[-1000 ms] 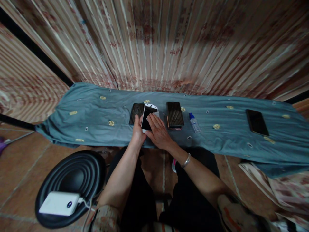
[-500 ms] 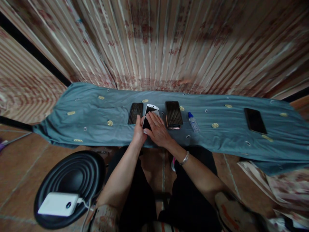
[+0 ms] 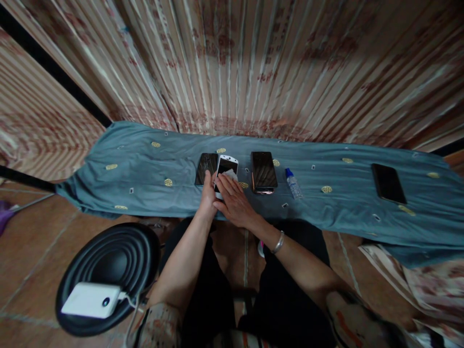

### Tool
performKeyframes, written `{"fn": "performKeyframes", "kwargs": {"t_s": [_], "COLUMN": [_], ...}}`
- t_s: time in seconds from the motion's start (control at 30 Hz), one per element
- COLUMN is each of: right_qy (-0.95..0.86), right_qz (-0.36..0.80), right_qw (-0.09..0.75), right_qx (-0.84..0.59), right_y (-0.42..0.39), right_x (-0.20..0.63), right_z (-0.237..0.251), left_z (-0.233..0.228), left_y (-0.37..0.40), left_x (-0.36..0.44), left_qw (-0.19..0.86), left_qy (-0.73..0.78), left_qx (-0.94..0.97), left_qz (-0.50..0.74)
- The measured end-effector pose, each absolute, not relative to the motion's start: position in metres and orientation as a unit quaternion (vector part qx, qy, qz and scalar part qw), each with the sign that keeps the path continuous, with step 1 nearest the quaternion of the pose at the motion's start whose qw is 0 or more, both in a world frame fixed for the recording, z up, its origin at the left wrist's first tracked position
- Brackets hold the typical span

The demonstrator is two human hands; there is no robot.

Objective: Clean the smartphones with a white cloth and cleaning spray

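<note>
Where the blue cloth (image 3: 145, 179) covers the table, near the middle of its near edge: a white phone (image 3: 225, 170), gripped along its left side by the left hand (image 3: 208, 195), fingers curled shut around the rim. Laid flat over the lower part of the dark screen, the right hand (image 3: 234, 203), fingers straight and close together, pressing a small pale cloth (image 3: 232, 175) against the glass. Just left of the white phone, touching or nearly so: a dark phone (image 3: 205, 168). To the right, slightly apart: a black phone (image 3: 264, 172), then a small clear bottle (image 3: 293, 183) with a blue cap. Toward the right end of the table, well apart: another black phone (image 3: 388, 182). No brand or writing readable anywhere. On the right wrist, a silver bangle (image 3: 279, 241). Below left, on a black round stool (image 3: 108, 261), a white power bank (image 3: 90, 300).
</note>
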State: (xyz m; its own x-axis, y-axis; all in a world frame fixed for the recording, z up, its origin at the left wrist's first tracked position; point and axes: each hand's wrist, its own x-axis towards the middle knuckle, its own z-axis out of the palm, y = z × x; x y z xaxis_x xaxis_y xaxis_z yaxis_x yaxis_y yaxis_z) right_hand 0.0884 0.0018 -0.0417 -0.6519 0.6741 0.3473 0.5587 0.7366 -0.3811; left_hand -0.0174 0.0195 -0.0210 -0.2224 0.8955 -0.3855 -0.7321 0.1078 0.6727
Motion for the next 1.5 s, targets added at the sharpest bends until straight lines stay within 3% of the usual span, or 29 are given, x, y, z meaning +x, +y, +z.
{"fn": "performKeyframes", "kwargs": {"t_s": [1.5], "right_qy": [-0.926], "right_qz": [0.11], "right_qw": [0.231], "right_qx": [-0.279], "right_y": [-0.01], "right_x": [0.088], "right_z": [-0.039], "left_z": [-0.018], "left_y": [0.026], "left_x": [-0.04], "left_qw": [0.598], "left_qy": [0.375], "left_qx": [0.062], "left_qz": [0.706]}}
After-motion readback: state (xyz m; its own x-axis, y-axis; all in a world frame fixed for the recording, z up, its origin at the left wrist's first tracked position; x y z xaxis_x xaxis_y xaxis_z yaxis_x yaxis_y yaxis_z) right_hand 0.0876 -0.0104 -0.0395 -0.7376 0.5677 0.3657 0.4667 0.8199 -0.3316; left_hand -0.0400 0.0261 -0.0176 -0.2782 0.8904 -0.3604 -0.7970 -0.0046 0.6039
